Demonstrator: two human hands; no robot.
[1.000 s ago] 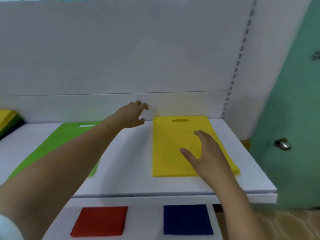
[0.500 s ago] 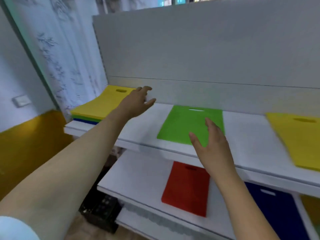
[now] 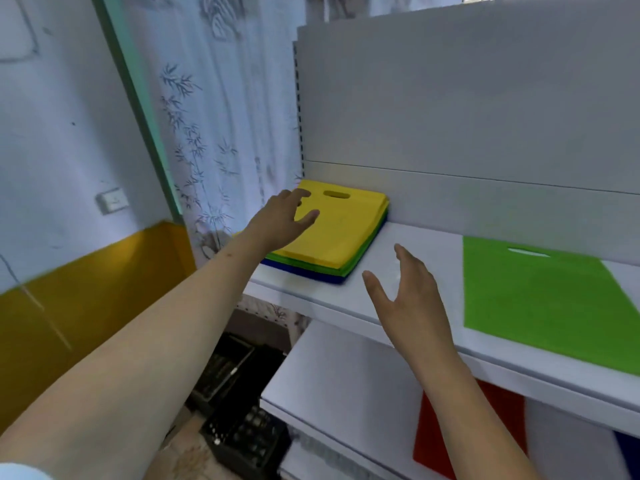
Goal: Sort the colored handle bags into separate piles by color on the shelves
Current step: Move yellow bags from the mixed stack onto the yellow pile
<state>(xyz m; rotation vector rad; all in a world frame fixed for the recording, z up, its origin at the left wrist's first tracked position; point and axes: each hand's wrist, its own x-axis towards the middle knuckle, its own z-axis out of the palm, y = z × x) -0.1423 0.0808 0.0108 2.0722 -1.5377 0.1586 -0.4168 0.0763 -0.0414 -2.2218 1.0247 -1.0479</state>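
Now, left hand: my left hand [image 3: 280,220] is wide, fingers spread over the near left part of the mixed stack [image 3: 332,237], holding nothing; contact unclear.
Right hand: my right hand [image 3: 408,296] is wide too, fingers straight, in front of the upper shelf [image 3: 408,251] at 3 o'clock of the stack.
Mixed stack: yellow bag on top, green and blue edges beneath, far left on the shelf.
Green bag [image 3: 547,299]: flat, alone, at 3 o'clock of my right hand.
Lower shelf [image 3: 346,382]: red bag [image 3: 502,420], a blue bag [image 3: 628,452] at its 3 o'clock.
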